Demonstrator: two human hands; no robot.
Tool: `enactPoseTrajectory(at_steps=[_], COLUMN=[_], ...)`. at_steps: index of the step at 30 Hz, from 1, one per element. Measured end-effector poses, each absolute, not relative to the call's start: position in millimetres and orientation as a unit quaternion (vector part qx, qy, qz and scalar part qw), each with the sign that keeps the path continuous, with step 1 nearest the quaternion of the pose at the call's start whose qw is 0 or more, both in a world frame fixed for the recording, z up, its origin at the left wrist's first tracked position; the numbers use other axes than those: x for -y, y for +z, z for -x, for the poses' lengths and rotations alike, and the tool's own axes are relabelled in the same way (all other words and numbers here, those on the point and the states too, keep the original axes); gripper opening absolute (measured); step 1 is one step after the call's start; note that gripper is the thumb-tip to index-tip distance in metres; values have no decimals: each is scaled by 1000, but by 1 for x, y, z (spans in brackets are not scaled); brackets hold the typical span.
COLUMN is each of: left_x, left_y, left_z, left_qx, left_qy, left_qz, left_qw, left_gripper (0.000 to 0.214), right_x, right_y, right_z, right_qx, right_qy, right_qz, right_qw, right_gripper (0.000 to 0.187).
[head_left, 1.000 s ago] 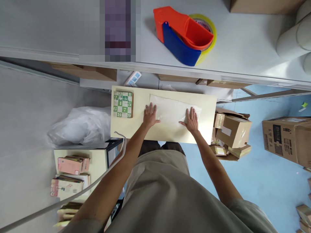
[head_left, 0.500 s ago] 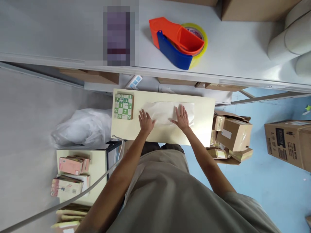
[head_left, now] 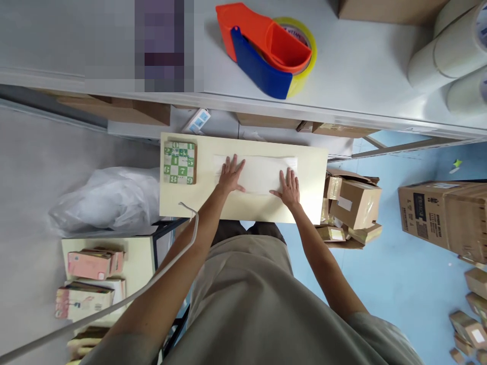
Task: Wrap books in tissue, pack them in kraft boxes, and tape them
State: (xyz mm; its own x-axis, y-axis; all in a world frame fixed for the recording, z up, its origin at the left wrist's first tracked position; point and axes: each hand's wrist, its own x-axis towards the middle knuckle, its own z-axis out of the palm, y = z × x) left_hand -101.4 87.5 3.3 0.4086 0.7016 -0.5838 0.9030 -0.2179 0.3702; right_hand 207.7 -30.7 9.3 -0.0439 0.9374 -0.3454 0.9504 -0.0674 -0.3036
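A white translucent sheet (head_left: pixel 261 175), paper or thin film, lies flat on a pale yellow tabletop (head_left: pixel 258 209). My left hand (head_left: pixel 230 175) rests on the sheet's left part with fingers spread. Near its right end, my right hand (head_left: pixel 289 188) presses down, also flat with the thumb stretched out. Neither hand grips anything. To the left of the sheet sits a square block (head_left: pixel 180 162) with green and white checks and numbers, brown along its right side.
Above the table runs a grey shelf holding a red and blue tape dispenser (head_left: pixel 262 50) and white rolls (head_left: pixel 445 56). A plastic bag (head_left: pixel 110 200) lies at left, above a side table with small boxes (head_left: pixel 91 264). A grey cable (head_left: pixel 152 279) crosses my left arm. Cartons (head_left: pixel 355 205) stand right.
My left hand has moved onto the sheet's left part, and the sheet now looks smoother and flatter there. My right hand is slightly lower on its right end. The camera view has shifted.
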Motion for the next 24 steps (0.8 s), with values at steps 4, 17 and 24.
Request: enactPoseTrajectory(at_steps=[4,17,24], left_x=[-92,-23,-63], left_y=[8,47,43], left_z=[102,163,295], left_qx=[-510,-574,-739], left_qy=[-146,23,110], left_qz=[-775,-746,-601], left_qw=[345,337,285], left_gripper=[162,73,62], right_x=[33,45,-9], right_y=[11,48,46], right_z=[-207,-52,120], right_qx=[-678,-619,-626], right_qy=[-242,-288,-435], right_qz=[-694,-725,-627], right_qw=[14,-88,-161], right_gripper=[111,89,59])
